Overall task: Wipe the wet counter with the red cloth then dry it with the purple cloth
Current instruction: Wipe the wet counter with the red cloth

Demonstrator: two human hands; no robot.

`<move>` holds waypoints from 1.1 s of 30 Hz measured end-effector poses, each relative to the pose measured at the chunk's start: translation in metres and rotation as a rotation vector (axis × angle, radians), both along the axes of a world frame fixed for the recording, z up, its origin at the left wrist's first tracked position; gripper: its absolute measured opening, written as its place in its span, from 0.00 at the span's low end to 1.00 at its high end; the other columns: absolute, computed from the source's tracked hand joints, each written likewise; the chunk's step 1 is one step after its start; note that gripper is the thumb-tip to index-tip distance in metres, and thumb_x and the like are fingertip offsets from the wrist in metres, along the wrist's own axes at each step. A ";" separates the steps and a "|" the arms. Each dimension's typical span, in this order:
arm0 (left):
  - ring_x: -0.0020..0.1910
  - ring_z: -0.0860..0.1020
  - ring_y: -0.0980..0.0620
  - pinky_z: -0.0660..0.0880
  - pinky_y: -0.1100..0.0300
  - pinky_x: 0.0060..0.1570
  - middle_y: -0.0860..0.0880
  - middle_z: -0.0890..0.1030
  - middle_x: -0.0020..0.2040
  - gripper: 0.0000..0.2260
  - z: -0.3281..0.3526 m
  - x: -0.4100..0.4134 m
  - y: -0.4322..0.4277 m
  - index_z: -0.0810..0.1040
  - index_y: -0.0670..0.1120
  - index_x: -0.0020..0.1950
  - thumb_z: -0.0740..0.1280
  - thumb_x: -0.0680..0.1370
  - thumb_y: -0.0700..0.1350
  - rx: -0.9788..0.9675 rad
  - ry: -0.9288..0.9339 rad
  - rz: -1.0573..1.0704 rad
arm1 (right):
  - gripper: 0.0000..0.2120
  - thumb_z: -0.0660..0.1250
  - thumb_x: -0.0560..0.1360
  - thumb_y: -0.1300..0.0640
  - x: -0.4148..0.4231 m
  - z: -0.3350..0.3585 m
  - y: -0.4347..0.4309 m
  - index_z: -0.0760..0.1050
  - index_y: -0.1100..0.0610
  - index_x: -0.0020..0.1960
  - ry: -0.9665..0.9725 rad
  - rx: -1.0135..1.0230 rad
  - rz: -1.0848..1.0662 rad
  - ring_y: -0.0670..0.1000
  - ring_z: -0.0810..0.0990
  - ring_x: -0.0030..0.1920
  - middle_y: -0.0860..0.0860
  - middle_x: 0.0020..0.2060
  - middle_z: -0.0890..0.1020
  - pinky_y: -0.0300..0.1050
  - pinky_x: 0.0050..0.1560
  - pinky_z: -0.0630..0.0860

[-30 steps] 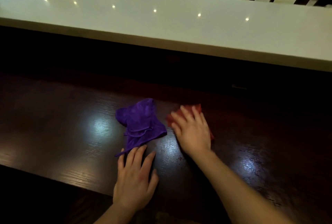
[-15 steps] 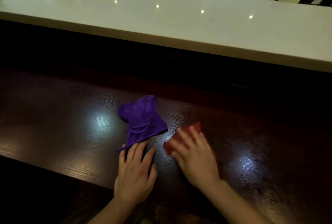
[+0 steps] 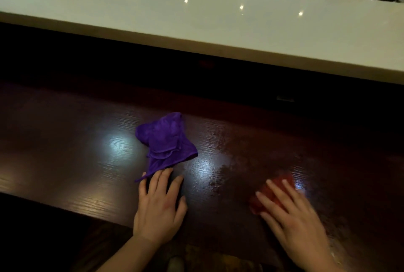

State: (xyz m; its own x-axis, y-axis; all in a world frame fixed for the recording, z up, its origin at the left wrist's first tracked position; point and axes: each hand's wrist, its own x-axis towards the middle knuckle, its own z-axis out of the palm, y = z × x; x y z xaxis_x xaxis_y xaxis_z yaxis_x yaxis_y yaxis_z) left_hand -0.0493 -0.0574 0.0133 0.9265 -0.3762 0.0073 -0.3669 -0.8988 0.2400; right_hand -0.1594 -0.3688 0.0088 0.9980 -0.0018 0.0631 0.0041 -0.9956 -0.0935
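The right hand (image 3: 293,212) is pressing flat, fingers spread, on the red cloth (image 3: 273,193) on the counter (image 3: 65,162); the left hand (image 3: 158,208) is lying open, fingertips touching the purple cloth (image 3: 166,140)

Dark wooden counter (image 3: 65,162) streaked wet, right hand (image 3: 293,217) flat on red cloth (image 3: 277,186) under its fingers, purple cloth (image 3: 166,140) crumpled at left hand (image 3: 158,208) fingertips, white ledge (image 3: 196,25) beyond.
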 end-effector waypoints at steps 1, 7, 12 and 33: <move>0.68 0.69 0.41 0.64 0.35 0.64 0.42 0.72 0.69 0.23 0.000 0.001 -0.001 0.74 0.49 0.67 0.59 0.74 0.57 0.025 0.010 -0.002 | 0.24 0.51 0.79 0.37 -0.003 0.001 -0.014 0.73 0.42 0.69 0.005 -0.011 -0.105 0.59 0.65 0.74 0.50 0.72 0.72 0.58 0.72 0.62; 0.73 0.60 0.44 0.57 0.34 0.70 0.44 0.64 0.75 0.29 -0.001 0.003 -0.002 0.61 0.56 0.76 0.56 0.76 0.62 0.098 0.037 -0.019 | 0.23 0.53 0.77 0.40 0.047 0.005 0.055 0.73 0.42 0.69 0.009 0.076 -0.335 0.65 0.64 0.73 0.51 0.72 0.72 0.64 0.71 0.63; 0.75 0.57 0.44 0.53 0.35 0.71 0.44 0.61 0.77 0.29 0.000 0.002 -0.001 0.56 0.60 0.77 0.53 0.76 0.64 0.119 0.040 -0.021 | 0.21 0.54 0.78 0.38 0.073 0.002 0.057 0.70 0.38 0.69 0.021 0.032 0.039 0.59 0.66 0.74 0.47 0.72 0.72 0.60 0.73 0.63; 0.78 0.47 0.43 0.44 0.26 0.68 0.44 0.56 0.79 0.32 -0.002 -0.015 -0.080 0.58 0.56 0.77 0.47 0.76 0.67 0.159 0.075 0.099 | 0.21 0.54 0.80 0.40 0.032 -0.011 0.004 0.68 0.40 0.72 -0.025 0.023 -0.120 0.62 0.62 0.75 0.49 0.75 0.68 0.63 0.73 0.60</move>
